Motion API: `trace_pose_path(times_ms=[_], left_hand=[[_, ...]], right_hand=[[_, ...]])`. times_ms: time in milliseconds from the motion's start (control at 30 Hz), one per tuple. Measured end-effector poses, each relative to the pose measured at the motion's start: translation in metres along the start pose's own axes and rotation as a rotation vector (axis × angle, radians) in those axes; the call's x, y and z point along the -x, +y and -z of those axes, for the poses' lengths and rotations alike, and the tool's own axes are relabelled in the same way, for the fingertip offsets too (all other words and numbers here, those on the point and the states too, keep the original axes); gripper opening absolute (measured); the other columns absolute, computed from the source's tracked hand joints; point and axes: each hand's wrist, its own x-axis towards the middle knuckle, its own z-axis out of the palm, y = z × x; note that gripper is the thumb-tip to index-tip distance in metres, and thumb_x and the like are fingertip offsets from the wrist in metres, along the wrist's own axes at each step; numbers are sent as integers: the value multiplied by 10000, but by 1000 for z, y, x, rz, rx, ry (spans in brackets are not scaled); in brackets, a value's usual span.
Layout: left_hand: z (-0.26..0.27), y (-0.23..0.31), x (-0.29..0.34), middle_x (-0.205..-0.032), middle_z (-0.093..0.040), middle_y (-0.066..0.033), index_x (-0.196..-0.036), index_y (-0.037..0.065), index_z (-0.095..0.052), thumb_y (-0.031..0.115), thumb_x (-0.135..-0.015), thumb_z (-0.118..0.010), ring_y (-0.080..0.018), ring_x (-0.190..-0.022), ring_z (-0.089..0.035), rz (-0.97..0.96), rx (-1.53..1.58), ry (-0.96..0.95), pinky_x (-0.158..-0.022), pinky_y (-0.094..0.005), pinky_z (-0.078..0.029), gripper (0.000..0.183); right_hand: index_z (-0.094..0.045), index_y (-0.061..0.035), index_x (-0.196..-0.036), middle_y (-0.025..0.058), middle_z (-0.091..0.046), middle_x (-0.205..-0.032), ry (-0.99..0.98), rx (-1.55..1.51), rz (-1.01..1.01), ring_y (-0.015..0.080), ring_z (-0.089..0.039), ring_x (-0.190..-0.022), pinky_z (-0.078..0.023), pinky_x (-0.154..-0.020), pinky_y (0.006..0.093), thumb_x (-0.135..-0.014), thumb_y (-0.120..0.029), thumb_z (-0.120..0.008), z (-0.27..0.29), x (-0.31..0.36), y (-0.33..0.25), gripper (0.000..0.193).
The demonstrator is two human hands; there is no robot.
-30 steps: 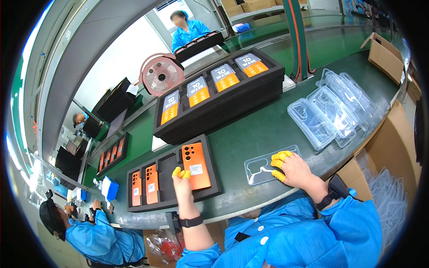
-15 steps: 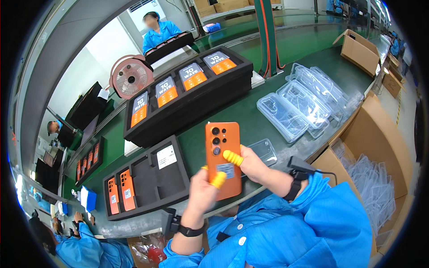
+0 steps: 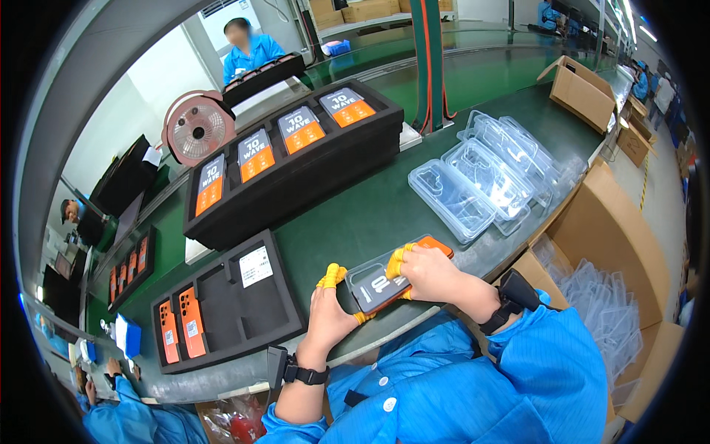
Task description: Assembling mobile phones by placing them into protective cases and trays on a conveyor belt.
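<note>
While orange-and-grey-fronted smartphone [image 3: 380, 294] lies face up in front part of green workbench [image 3: 333, 229], overlapping clear phone case [image 3: 360, 274], right hand [image 3: 435, 275] curls round phone's sides; left hand [image 3: 325, 314] half-open at left end, grip unclear. Sound handling, by judgement: corners squared, edge pressure even.

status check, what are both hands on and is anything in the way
Right hand in yellow finger cots gripping rectangular orange-backed phone, front up, overlapping thin clear plastic case; seating unclear. Left hand, same cots, at their left end. Nothing seen obstructing.
</note>
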Motion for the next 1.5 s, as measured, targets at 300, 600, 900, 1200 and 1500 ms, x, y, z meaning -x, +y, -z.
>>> trace_pose_path(times_ms=[300, 600, 900, 1200, 1500], left_hand=[[10, 12, 24, -1100, -510, -117, -1160, 40, -421, 279, -431, -835, -281, -1050, -451, -192, 211, 337, -899, -373, -359, 872], [16, 30, 43, -1020, -560, -157, -1159, -34, -393, 187, -737, -662, -224, -953, -549, 35, 610, 178, -806, -322, -425, 547], [20, 26, 42, -800, -615, -144, -965, -40, -501, 99, -745, -627, -196, -731, -602, 105, 436, 327, -648, -275, -447, 288], [20, 21, 41, -775, -622, -154, -955, -41, -515, 83, -747, -619, -209, -732, -618, 103, 383, 383, -637, -272, -455, 264], [36, 10, 41, -759, -613, -168, -982, -26, -515, 109, -747, -622, -268, -694, -619, 38, 307, 266, -603, -299, -460, 291]], right_hand=[[-313, -14, -1252, 200, -411, -1194, -75, -349, -23, 337, -380, -1129, -198, -974, 525, -520, -497, -727, 18, -13, 2, 969], [-306, -29, -1239, 155, -396, -1149, 519, -155, -102, 312, -357, -1122, -133, -970, 578, -472, -493, -747, -16, -16, -42, 999], [-374, -39, -1213, 164, -513, -1053, 91, -490, -162, 315, -486, -998, -364, -890, 385, -551, -502, -708, 23, -27, -21, 874], [-605, -37, -893, 135, -606, -776, 213, -314, -220, 284, -583, -737, -456, -686, 353, -558, -472, -715, 18, -25, -28, 560], [-620, -24, -713, 122, -586, -637, 387, -340, -158, 273, -573, -572, -461, -549, 335, -479, -407, -777, 11, -25, -36, 476]])
